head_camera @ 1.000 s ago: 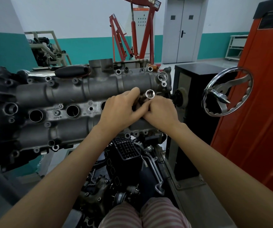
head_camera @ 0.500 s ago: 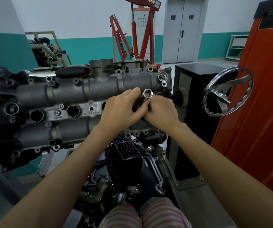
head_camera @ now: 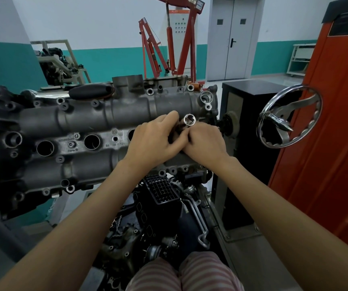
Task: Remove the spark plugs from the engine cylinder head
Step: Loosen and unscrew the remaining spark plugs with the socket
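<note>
The grey engine cylinder head (head_camera: 80,124) lies across the view on a stand, with a row of round spark plug wells (head_camera: 92,142) along its middle. Both hands meet over the well nearest the right end. A chrome spark plug socket (head_camera: 189,119) sticks up between them, its open end towards me. My left hand (head_camera: 155,141) curls its fingers round the dark lower part of the tool. My right hand (head_camera: 205,143) grips the socket from the right. The plug and the well under the hands are hidden.
A chrome handwheel (head_camera: 288,118) stands to the right of the head, in front of a black cabinet (head_camera: 250,114) and an orange cabinet (head_camera: 326,133). Black engine parts (head_camera: 160,206) lie below the head. A red engine crane (head_camera: 168,45) stands behind.
The socket has crept slightly up and left, and my left fingers have shifted a little round the tool. The arms have barely moved.
</note>
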Action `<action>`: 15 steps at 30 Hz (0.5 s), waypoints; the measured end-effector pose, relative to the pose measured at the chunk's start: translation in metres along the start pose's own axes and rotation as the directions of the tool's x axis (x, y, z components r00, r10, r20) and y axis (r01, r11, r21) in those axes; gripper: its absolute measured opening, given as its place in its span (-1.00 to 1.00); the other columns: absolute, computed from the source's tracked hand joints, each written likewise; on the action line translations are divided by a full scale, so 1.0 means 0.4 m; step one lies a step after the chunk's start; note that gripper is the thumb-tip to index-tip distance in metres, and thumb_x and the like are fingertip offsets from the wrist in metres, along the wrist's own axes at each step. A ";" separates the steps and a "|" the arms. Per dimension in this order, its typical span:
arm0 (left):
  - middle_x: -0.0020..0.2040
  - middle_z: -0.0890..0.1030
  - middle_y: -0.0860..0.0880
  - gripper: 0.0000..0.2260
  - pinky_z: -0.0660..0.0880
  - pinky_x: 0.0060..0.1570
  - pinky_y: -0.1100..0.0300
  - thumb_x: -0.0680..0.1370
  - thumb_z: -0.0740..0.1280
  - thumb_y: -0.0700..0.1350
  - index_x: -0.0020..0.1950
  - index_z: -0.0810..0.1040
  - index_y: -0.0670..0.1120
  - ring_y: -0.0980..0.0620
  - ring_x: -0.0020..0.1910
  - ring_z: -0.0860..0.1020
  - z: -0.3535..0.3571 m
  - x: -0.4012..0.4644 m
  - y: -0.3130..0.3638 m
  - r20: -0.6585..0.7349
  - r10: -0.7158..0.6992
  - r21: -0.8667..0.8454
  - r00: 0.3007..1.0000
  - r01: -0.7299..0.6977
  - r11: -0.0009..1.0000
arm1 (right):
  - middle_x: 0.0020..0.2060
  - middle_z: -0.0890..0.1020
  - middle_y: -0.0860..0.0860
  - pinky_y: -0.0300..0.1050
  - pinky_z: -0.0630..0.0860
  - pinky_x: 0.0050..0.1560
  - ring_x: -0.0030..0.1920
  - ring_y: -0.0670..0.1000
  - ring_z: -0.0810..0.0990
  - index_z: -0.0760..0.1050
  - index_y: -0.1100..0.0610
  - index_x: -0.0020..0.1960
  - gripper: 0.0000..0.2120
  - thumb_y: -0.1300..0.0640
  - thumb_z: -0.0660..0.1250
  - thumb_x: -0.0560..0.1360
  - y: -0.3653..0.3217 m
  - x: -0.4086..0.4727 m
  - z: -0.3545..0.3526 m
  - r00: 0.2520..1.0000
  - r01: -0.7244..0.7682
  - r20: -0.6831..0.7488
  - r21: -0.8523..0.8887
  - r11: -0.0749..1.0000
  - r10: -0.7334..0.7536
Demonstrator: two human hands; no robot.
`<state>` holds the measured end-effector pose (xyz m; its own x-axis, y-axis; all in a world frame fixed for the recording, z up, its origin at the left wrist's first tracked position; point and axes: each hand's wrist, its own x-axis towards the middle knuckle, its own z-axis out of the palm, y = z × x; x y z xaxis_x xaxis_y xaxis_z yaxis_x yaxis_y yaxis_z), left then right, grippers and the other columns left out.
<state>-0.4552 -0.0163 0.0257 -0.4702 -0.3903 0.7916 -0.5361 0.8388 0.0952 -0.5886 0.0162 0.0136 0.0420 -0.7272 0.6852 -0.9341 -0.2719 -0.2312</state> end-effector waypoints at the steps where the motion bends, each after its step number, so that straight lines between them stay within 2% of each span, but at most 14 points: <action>1: -0.34 0.50 -0.04 -0.63 0.37 -0.47 0.10 0.47 0.08 0.12 -0.15 0.45 -0.18 -0.06 -0.43 0.46 -0.001 0.000 0.002 0.002 0.001 -0.003 1.000 -0.001 1.000 | -0.50 0.27 -0.18 -0.25 0.10 -0.46 -0.49 -0.11 0.26 0.23 -0.02 -0.33 -0.85 0.03 0.14 0.40 0.002 0.002 0.001 1.000 -0.014 0.025 -0.021 1.000 0.014; 5: -0.32 0.53 -0.06 -0.67 0.32 -0.45 0.16 0.49 0.11 0.09 -0.14 0.47 -0.15 -0.11 -0.41 0.49 0.001 0.000 0.002 -0.005 -0.009 0.007 1.000 0.009 1.000 | -0.40 0.43 -0.10 -0.15 0.25 -0.40 -0.40 -0.03 0.41 0.34 0.08 -0.17 -0.84 -0.02 0.19 0.44 0.011 0.007 0.013 0.998 -0.044 0.034 -0.056 0.997 0.046; 7: -0.39 0.53 -0.07 -0.63 0.28 -0.46 0.17 0.50 0.13 0.12 -0.20 0.49 -0.17 -0.11 -0.44 0.49 0.001 0.000 -0.002 -0.012 -0.015 0.001 1.000 0.015 1.000 | -0.37 0.49 -0.07 -0.15 0.27 -0.38 -0.38 -0.05 0.43 0.35 0.06 -0.19 -0.79 -0.08 0.19 0.44 0.010 0.008 0.014 0.999 -0.029 0.021 -0.055 0.998 0.030; 9: -0.41 0.53 -0.09 -0.56 0.32 -0.47 0.14 0.51 0.12 0.16 -0.22 0.51 -0.20 -0.11 -0.43 0.49 0.002 0.000 -0.005 -0.004 -0.019 0.001 1.000 0.019 1.000 | -0.35 0.53 -0.05 -0.17 0.23 -0.38 -0.35 -0.06 0.42 0.40 0.04 -0.23 -0.78 -0.10 0.18 0.45 0.010 0.006 0.012 1.000 -0.014 0.009 -0.047 0.999 0.014; 12: -0.40 0.52 -0.08 -0.53 0.35 -0.46 0.11 0.50 0.08 0.20 -0.21 0.48 -0.20 -0.08 -0.43 0.48 0.000 0.000 -0.004 0.012 -0.017 0.012 1.000 0.017 1.000 | -0.44 0.39 -0.13 -0.19 0.14 -0.42 -0.41 -0.07 0.32 0.45 0.06 -0.29 -0.80 -0.01 0.15 0.41 0.002 0.000 0.005 0.999 0.008 -0.031 0.001 1.000 -0.008; 15: -0.40 0.46 -0.04 -0.62 0.31 -0.49 0.13 0.49 0.09 0.16 -0.19 0.36 -0.17 -0.05 -0.47 0.42 -0.002 0.000 0.000 0.021 -0.006 -0.008 1.000 0.006 1.000 | -0.51 0.21 -0.22 -0.26 0.08 -0.44 -0.49 -0.15 0.19 0.23 -0.02 -0.36 -0.81 0.05 0.18 0.40 0.001 0.000 0.001 1.000 0.010 -0.001 -0.012 1.000 -0.010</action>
<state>-0.4545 -0.0160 0.0262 -0.4811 -0.4033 0.7784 -0.5333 0.8393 0.1052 -0.5887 0.0157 0.0133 0.0513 -0.7237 0.6883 -0.9379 -0.2717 -0.2157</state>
